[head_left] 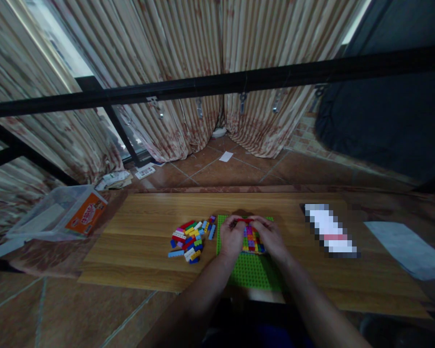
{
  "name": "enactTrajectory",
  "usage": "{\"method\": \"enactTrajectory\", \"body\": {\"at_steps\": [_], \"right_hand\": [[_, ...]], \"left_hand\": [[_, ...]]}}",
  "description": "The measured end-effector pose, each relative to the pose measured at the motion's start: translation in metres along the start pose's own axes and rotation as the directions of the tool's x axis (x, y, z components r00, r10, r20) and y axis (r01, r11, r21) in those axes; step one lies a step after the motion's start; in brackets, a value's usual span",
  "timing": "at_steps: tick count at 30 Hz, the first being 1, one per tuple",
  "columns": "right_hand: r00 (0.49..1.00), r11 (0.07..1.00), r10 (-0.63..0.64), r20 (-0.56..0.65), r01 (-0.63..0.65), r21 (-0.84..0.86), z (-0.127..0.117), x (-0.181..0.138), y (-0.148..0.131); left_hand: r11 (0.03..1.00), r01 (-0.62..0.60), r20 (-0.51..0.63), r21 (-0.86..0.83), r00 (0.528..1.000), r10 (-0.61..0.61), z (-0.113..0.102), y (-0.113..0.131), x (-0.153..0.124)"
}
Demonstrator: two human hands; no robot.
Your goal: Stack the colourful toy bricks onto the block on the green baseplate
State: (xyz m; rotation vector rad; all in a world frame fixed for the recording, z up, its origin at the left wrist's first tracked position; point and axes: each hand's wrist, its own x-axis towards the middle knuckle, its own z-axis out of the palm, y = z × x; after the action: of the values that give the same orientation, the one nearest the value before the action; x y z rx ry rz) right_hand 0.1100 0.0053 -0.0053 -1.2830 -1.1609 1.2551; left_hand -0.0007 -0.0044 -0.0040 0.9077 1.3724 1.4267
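Note:
A green studded baseplate (253, 271) lies on the wooden board. On its far half sits a block of multicoloured toy bricks (253, 240), with red, purple, orange and yellow pieces showing. My left hand (232, 237) and my right hand (270, 237) flank this block, fingers bent inward. Between their fingertips, at the block's far edge, both grip a long red brick (245, 220). My fingers partly cover it, and I cannot tell whether it is pressed down fully. Left of the baseplate lies a loose pile of mixed toy bricks (190, 240).
The wooden board (137, 232) carries a blurred-out flat object (329, 229) at right. A white sheet (408, 249) lies beyond it. A clear plastic box (58, 217) with an orange label stands at left. A black rail (203, 87) crosses before the curtains.

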Motion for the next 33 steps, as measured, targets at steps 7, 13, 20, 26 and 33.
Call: {"method": "enactTrajectory", "body": {"at_steps": [7, 13, 20, 26, 33], "right_hand": [[1.0, 1.0, 0.014, -0.013, -0.013, 0.01, 0.0, 0.001, 0.002], [0.999, 0.999, 0.03, -0.024, -0.03, -0.019, 0.0, 0.002, 0.004], [1.0, 1.0, -0.009, 0.018, 0.009, -0.005, -0.001, 0.0, 0.002], [1.0, 1.0, -0.012, 0.012, 0.012, -0.009, -0.004, -0.003, -0.002], [0.998, 0.999, -0.051, 0.036, 0.051, -0.006, -0.005, -0.002, -0.001]], "left_hand": [[1.0, 0.004, -0.039, -0.031, 0.999, -0.006, 0.005, -0.002, 0.001], [1.0, -0.002, -0.051, -0.025, 0.999, 0.001, 0.006, -0.001, 0.001], [1.0, -0.004, -0.01, -0.015, 1.0, 0.004, 0.001, 0.002, 0.001], [1.0, 0.008, 0.055, 0.014, 0.998, -0.008, -0.009, 0.004, 0.004], [0.998, -0.029, 0.049, 0.056, 0.998, 0.027, -0.017, -0.003, -0.001]]}}
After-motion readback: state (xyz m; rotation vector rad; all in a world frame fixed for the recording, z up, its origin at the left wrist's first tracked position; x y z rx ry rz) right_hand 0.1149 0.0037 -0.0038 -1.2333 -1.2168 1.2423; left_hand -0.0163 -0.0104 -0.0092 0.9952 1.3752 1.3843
